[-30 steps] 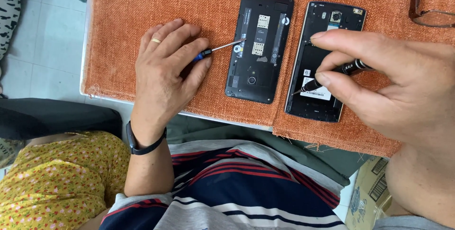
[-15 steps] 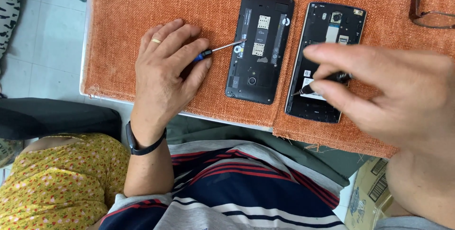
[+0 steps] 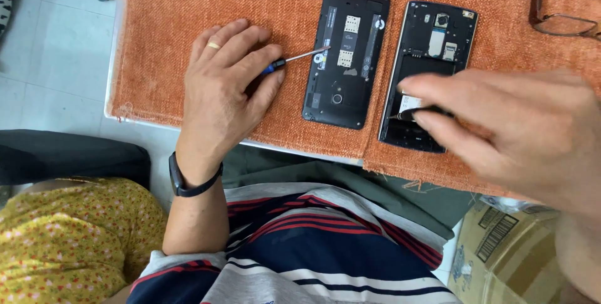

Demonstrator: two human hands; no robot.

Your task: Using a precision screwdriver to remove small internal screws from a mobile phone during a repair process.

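From the head camera, the right hand has slid down toward six o'clock over the right-hand opened phone, its fingers pinched shut on a dark tool whose tip now sits lower in the battery bay, suggesting work has shifted there. The left hand stays put at nine o'clock, closed around a blue-handled screwdriver touching the left opened phone on the orange cloth.

Single head cam, steep downward look, close over orange mat at table edge.
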